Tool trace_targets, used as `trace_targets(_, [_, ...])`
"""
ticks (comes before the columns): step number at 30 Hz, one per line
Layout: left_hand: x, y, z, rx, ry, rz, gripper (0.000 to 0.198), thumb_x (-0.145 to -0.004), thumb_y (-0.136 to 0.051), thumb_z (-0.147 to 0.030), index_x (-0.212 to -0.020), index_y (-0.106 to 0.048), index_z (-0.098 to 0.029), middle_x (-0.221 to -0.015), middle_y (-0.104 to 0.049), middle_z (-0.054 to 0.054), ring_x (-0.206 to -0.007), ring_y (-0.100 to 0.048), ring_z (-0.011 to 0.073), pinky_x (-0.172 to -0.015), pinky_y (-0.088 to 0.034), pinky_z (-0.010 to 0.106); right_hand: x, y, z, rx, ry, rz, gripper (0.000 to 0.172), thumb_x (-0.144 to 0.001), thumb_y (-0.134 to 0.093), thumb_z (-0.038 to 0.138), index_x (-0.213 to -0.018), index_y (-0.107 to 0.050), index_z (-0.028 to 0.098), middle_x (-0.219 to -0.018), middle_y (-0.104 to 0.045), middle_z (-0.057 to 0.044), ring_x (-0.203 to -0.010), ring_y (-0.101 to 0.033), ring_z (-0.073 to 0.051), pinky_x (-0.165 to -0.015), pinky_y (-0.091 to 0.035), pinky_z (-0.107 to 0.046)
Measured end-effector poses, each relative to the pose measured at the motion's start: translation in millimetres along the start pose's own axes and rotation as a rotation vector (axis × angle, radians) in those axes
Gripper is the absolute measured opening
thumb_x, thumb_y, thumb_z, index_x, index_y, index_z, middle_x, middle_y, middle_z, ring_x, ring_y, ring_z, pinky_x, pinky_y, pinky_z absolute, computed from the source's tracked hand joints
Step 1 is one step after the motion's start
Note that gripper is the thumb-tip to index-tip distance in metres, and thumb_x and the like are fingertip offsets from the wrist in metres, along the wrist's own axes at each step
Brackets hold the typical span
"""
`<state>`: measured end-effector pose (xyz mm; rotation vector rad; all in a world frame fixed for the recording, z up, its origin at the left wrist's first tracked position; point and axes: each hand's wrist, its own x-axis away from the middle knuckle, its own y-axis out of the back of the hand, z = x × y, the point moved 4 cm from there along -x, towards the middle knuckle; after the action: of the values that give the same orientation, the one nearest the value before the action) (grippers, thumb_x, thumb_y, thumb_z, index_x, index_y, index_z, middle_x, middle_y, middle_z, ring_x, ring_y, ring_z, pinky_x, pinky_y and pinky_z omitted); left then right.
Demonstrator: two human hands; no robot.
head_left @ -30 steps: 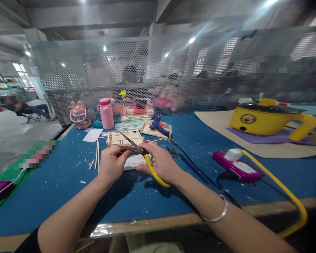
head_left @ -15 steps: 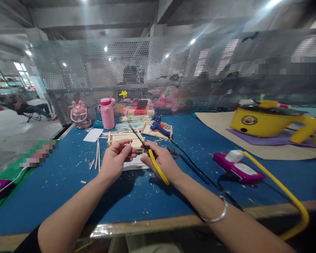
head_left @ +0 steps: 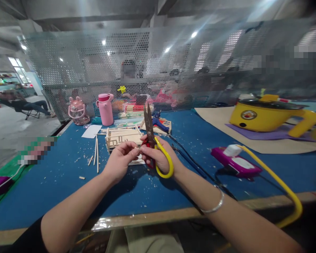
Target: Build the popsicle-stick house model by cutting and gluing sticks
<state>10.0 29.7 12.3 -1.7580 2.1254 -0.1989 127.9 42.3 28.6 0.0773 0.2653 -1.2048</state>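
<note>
My right hand (head_left: 160, 156) is closed on a pair of scissors (head_left: 149, 128), their dark blades pointing up and a yellow handle loop outside the palm. Fingers of my left hand (head_left: 121, 160) are pinched together, touching the right hand's fingertips; what lies between them is too small to make out. Just behind the hands stands a small frame of wooden sticks (head_left: 121, 137). A blue glue gun (head_left: 160, 123) rests on another stick piece farther back. Loose wooden sticks (head_left: 96, 151) lie left of the frame.
A pink bottle (head_left: 105, 111) and a pink clear jug (head_left: 77, 111) stand at the back left. On the right are a purple power strip (head_left: 237, 165) with a yellow cable and a yellow electric pot (head_left: 263, 117). A perforated metal screen (head_left: 94, 66) borders the table's far side.
The scissors have swung from tilting left to nearly upright in my right hand. The fingertips of both hands have come together. The view has shifted slightly.
</note>
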Motion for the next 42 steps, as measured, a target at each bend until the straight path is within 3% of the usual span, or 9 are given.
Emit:
trace_targets(6, [4.9,-1.2,-8.0,-0.361,-0.180,0.016,0.018,-0.069,-0.062,-0.029,-0.083,-0.064,-0.017,-0.079,-0.065,0.003,-0.071,-0.057,0.0122,-0.068,-0.044,0.024,-1.9,5.2,2.2,0.011,0.046,-0.004,0.041,-0.060,-0.068,0.032,-0.092,-0.045,0.020,-0.061,-0.046,0.007,-0.041,-0.043,-0.005,-0.036,-0.036,-0.018])
trace_targets(10, [8.3,1.7,-15.8,-0.639,-0.317,-0.074,0.015,-0.070,-0.062,-0.027,-0.082,-0.070,-0.021,-0.083,-0.069,0.005,-0.076,-0.060,0.0164,-0.073,-0.044,0.027,-1.4,3.2,0.9,0.062,0.072,0.033,0.039,-0.063,-0.066,0.036,-0.092,-0.045,0.020,-0.060,-0.044,0.007,-0.040,-0.041,-0.005,-0.037,-0.036,-0.019])
trace_targets(14, [5.0,10.3,-17.3,-0.500,-0.266,-0.198,0.016,-0.067,-0.065,-0.029,-0.078,-0.070,-0.019,-0.080,-0.070,0.005,-0.074,-0.061,0.0165,-0.073,-0.046,0.028,-0.1,4.1,0.6,0.144,0.130,-0.001,0.038,-0.070,-0.057,0.044,-0.097,-0.044,0.021,-0.066,-0.043,0.005,-0.048,-0.042,-0.006,-0.042,-0.037,-0.019])
trace_targets(18, [1.4,13.7,-17.1,-0.362,-0.209,-0.219,0.020,-0.064,-0.066,-0.030,-0.078,-0.070,-0.016,-0.076,-0.070,0.004,-0.071,-0.061,0.0141,-0.072,-0.047,0.026,-2.8,4.5,3.3,0.352,0.181,0.030,0.034,-0.072,-0.055,0.044,-0.094,-0.048,0.019,-0.069,-0.045,0.003,-0.053,-0.042,-0.007,-0.048,-0.039,-0.020])
trace_targets(22, [2.6,19.8,-22.3,-0.358,-0.236,-0.281,0.020,-0.066,-0.064,-0.031,-0.077,-0.069,-0.015,-0.070,-0.068,0.004,-0.066,-0.061,0.0136,-0.067,-0.048,0.026,-5.8,29.4,19.1,0.573,0.210,-0.178,0.034,-0.066,-0.060,0.035,-0.093,-0.048,0.018,-0.065,-0.050,0.003,-0.055,-0.046,-0.010,-0.051,-0.039,-0.023])
trace_targets(26, [2.0,29.7,-33.6,-0.501,-0.314,-0.324,0.021,-0.071,-0.059,-0.034,-0.074,-0.068,-0.015,-0.067,-0.067,0.003,-0.063,-0.059,0.0135,-0.063,-0.045,0.024,10.3,66.5,31.0,0.964,0.001,-0.246,0.038,-0.064,-0.059,0.024,-0.100,-0.048,0.019,-0.059,-0.053,0.003,-0.049,-0.048,-0.013,-0.046,-0.035,-0.023])
trace_targets(30, [-5.0,44.6,-51.5,-0.763,-0.491,-0.413,0.022,-0.076,-0.052,-0.033,-0.069,-0.064,-0.017,-0.070,-0.065,0.002,-0.069,-0.056,0.0139,-0.067,-0.041,0.023,36.5,86.3,21.6,1.328,-0.198,-0.128,0.027,-0.071,-0.052,0.023,-0.097,-0.051,0.019,-0.063,-0.060,-0.003,-0.053,-0.054,-0.017,-0.047,-0.034,-0.025])
trace_targets(36, [-26.5,81.6,-48.2,-0.915,-0.428,-0.495,0.026,-0.079,-0.044,-0.035,-0.074,-0.061,-0.016,-0.067,-0.060,0.001,-0.065,-0.051,0.0130,-0.063,-0.037,0.021,34.9,81.8,1.1,1.741,-0.329,0.007,0.022,-0.080,-0.043,0.023,-0.097,-0.054,0.016,-0.081,-0.064,-0.015,-0.070,-0.062,-0.027,-0.055,-0.038,-0.031])
trace_targets(42, [-31.9,94.0,-32.3,-0.842,-0.351,-0.469,0.031,-0.079,-0.042,-0.041,-0.075,-0.060,-0.015,-0.076,-0.063,0.003,-0.074,-0.055,0.0145,-0.069,-0.040,0.023,-5.6,76.2,28.3,1.883,-0.308,0.126,0.026,-0.077,-0.046,0.038,-0.088,-0.061,0.020,-0.087,-0.065,-0.013,-0.079,-0.061,-0.027,-0.060,-0.040,-0.032])
